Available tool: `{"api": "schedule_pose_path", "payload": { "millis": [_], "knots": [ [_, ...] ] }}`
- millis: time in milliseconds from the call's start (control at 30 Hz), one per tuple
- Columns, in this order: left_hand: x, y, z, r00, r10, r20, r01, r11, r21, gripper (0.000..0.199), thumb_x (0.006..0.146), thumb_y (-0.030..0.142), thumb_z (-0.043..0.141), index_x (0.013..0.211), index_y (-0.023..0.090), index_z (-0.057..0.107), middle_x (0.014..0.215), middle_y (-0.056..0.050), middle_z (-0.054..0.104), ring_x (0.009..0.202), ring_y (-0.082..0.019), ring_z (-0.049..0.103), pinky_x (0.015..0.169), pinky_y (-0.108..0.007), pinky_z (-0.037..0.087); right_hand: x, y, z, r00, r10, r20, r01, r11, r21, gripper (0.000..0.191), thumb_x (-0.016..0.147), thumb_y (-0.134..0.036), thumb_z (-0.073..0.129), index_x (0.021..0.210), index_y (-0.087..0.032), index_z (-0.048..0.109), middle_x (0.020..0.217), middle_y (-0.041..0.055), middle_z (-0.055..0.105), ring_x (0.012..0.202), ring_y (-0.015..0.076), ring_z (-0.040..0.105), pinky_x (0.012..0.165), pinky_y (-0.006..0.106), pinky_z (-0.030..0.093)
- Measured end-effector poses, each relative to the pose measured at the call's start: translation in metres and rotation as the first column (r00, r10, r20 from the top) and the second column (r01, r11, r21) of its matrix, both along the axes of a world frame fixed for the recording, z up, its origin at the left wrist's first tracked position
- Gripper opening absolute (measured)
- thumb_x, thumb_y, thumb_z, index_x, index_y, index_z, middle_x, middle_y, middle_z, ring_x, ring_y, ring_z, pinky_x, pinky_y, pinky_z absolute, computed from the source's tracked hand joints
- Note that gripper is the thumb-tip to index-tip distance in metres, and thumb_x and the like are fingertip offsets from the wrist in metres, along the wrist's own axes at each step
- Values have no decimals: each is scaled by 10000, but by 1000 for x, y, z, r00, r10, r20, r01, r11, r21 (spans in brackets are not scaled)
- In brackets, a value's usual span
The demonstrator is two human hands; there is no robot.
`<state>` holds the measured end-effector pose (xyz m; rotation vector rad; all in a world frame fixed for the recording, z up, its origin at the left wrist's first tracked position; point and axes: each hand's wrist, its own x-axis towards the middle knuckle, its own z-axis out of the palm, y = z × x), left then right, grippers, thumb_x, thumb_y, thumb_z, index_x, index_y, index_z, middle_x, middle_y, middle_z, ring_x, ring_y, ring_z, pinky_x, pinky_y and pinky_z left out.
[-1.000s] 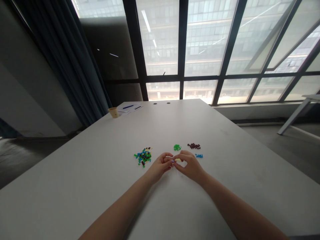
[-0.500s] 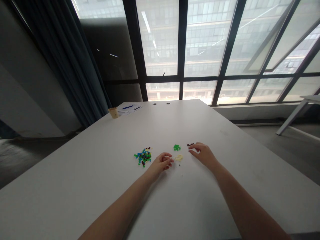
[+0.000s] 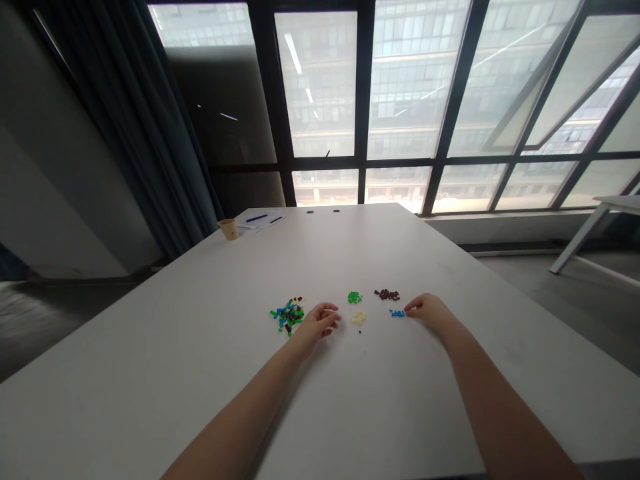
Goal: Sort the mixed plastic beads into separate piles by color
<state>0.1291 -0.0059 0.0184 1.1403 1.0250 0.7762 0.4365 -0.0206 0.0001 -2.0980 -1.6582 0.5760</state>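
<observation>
My left hand [image 3: 321, 321] rests by the table's middle, fingers loosely curled and apart, with nothing visible in them. Left of it lies a mixed heap of tiny toy-brick-like pieces [image 3: 289, 316] in blue, green, yellow and dark brown. Just right of its fingertips is a small pale yellow pile [image 3: 359, 318]. My right hand [image 3: 429, 310] has its fingers pinched together at the right end of a blue pile [image 3: 397, 313]; what sits between them is too small to make out. Beyond are a green pile [image 3: 355, 297] and a dark brown pile [image 3: 387, 295].
All of this is on a long white table [image 3: 320, 260]. A paper cup [image 3: 229, 229] stands at its far left edge, beside papers [image 3: 249, 223] with a blue pen [image 3: 257, 218]. One small dark piece [image 3: 359, 332] lies alone in front of the yellow pile.
My right hand has moved right and slightly nearer, from the brown pile to the blue one, uncovering both. My left hand has drawn a little left, away from the yellow pile.
</observation>
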Motion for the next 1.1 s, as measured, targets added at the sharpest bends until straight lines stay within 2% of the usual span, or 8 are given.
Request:
{"api": "schedule_pose_path", "payload": {
  "millis": [400, 533, 633, 767, 867, 933, 1000, 1100],
  "knots": [
    [-7, 4, 4, 999, 33, 20, -33, 999, 22, 299, 620, 288, 651, 874, 184, 532, 798, -5, 580, 662, -74, 528, 591, -185, 375, 7, -1, -1, 1000, 13, 0, -13, 1000, -7, 198, 608, -232, 640, 785, -197, 722, 729, 54, 682, 677, 169, 594, 610, 237, 402],
    [-18, 14, 9, 989, 128, 68, -133, 989, 60, 312, 608, 337, 656, 859, 188, 543, 804, -10, 589, 656, -80, 534, 583, -190, 389, 8, 0, 1, 1000, 15, 8, -15, 997, 70, 194, 635, -238, 606, 780, -181, 722, 785, 71, 688, 703, 174, 599, 629, 231, 403],
    [-35, 31, 12, 954, 286, 92, -297, 943, 149, 313, 607, 342, 641, 866, 190, 550, 820, -12, 601, 648, -87, 540, 572, -195, 399, 5, 0, 7, 996, -67, 60, 58, 989, 136, 241, 675, -324, 568, 784, -168, 717, 774, 79, 680, 680, 177, 587, 600, 236, 388],
    [-64, 54, 8, 846, 528, -76, -459, 794, 398, 220, 690, 302, 536, 850, 163, 591, 811, -44, 621, 670, -123, 558, 587, -226, 416, -1, -1, 12, 990, -103, 97, 85, 982, 168, 401, 744, -460, 444, 621, -153, 670, 563, 48, 614, 539, 150, 526, 521, 240, 327],
    [-83, 62, 0, 718, 600, -353, -309, 729, 610, 179, 714, 246, 509, 811, 167, 637, 801, -65, 639, 723, -163, 576, 657, -262, 424, -6, -1, 12, 990, -92, 106, 71, 979, 190, 446, 758, -477, 395, 535, -152, 605, 461, 19, 532, 481, 132, 479, 491, 236, 287],
    [-94, 63, -7, 563, 602, -566, -146, 747, 649, 169, 700, 190, 516, 787, 175, 659, 883, -84, 644, 791, -192, 582, 704, -279, 415, -9, -2, 12, 991, -83, 107, 60, 978, 202, 437, 751, -476, 394, 523, -154, 583, 456, 12, 511, 483, 131, 471, 487, 233, 280],
    [-103, 64, -13, 408, 580, -705, -62, 788, 612, 207, 679, 136, 511, 805, 181, 669, 950, -98, 640, 851, -218, 579, 720, -286, 407, -10, -2, 12, 992, -77, 98, 56, 977, 205, 427, 746, -474, 393, 521, -157, 572, 463, 11, 507, 493, 134, 475, 491, 231, 285],
    [-112, 66, -19, 343, 510, -789, -9, 842, 540, 294, 657, 87, 491, 872, 183, 669, 933, -97, 655, 851, -217, 589, 695, -267, 406, -11, -2, 14, 994, -76, 73, 59, 977, 207, 414, 738, -468, 397, 526, -158, 573, 474, 15, 513, 506, 139, 483, 498, 230, 296]
  ]
}}
